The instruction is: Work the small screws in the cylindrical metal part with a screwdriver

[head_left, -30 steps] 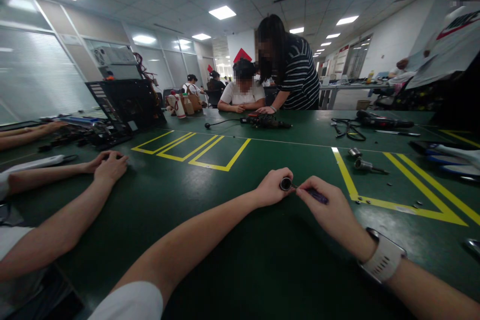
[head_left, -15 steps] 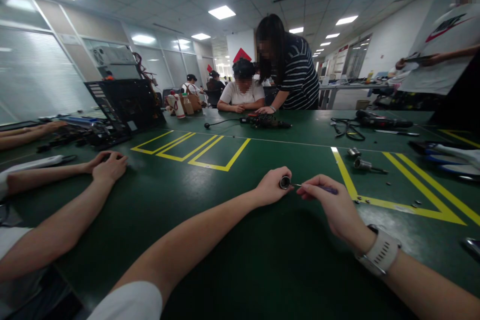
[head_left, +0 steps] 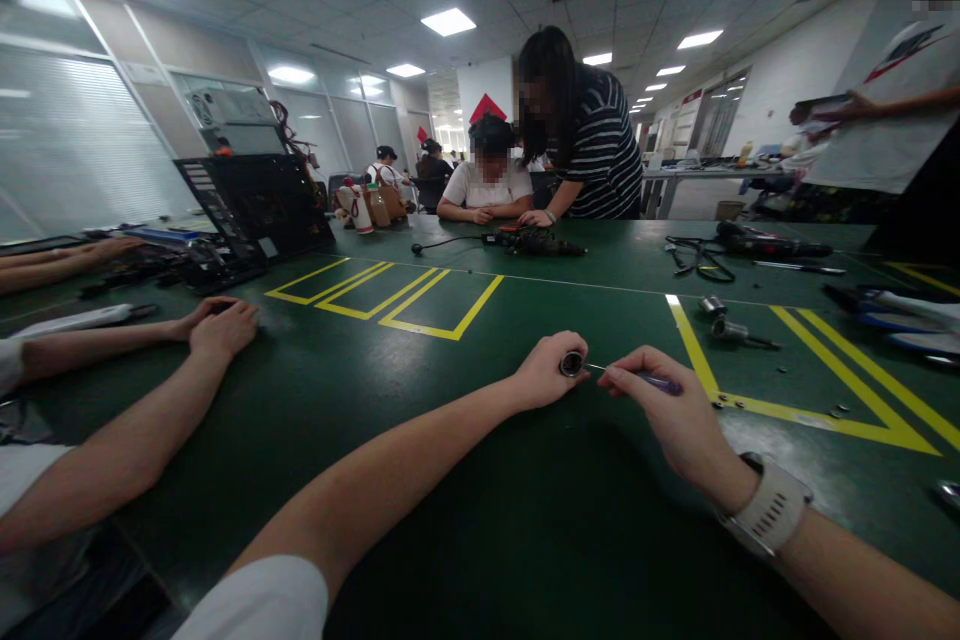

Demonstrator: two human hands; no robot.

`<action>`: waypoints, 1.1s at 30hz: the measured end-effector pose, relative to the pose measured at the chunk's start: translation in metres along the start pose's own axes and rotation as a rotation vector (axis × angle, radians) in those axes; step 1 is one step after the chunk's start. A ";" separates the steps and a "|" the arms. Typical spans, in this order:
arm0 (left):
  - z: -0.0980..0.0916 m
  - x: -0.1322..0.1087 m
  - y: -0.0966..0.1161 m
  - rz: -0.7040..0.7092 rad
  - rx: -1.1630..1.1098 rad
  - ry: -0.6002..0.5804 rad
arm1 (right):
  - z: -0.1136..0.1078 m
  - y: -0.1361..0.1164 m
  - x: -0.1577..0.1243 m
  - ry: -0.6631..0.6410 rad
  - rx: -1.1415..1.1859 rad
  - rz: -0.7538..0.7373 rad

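Observation:
In the head view my left hand [head_left: 549,370] is closed around a short metal cylinder [head_left: 571,364], its round open end turned toward me. My right hand [head_left: 660,400] pinches a small screwdriver [head_left: 660,383] by its purple handle. The thin shaft points left at the cylinder; whether its tip touches the metal, I cannot tell. To the right, a metal part with a shaft [head_left: 742,333] and a short metal ring-like piece [head_left: 712,306] lie within yellow tape. Several tiny metal pieces [head_left: 838,410] are scattered near the tape's corner.
On the green table [head_left: 420,420], a power tool [head_left: 772,242] with a cable lies at the back right. Another tool [head_left: 540,242] lies at the far edge near two people. A co-worker's hands [head_left: 221,325] rest at the left, near a black computer case [head_left: 259,205].
Both hands keep their grips, with the screwdriver staying beside the cylinder. The whole view has shifted slightly. At the far right, the standing person's hands and the held object have risen.

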State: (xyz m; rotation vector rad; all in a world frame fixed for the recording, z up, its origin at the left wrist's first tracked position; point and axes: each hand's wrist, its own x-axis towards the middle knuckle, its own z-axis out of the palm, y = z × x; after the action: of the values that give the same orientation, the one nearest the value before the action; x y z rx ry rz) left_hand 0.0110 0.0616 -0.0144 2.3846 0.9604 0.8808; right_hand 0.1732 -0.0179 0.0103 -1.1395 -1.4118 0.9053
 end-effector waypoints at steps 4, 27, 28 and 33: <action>-0.001 -0.001 0.003 0.053 0.097 -0.029 | -0.001 0.003 0.003 -0.031 -0.050 -0.001; -0.019 -0.002 0.024 0.170 0.722 -0.262 | -0.005 0.012 0.007 -0.192 -0.015 0.101; -0.019 -0.002 0.024 0.188 0.748 -0.265 | -0.005 0.012 0.007 -0.195 0.006 0.116; -0.019 -0.002 0.023 0.243 0.834 -0.283 | -0.006 0.014 0.008 -0.228 0.081 0.185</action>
State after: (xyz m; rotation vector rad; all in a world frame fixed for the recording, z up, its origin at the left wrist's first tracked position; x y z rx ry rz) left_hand 0.0071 0.0480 0.0120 3.2593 1.0701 0.1834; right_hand 0.1815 -0.0065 0.0001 -1.1465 -1.4527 1.2458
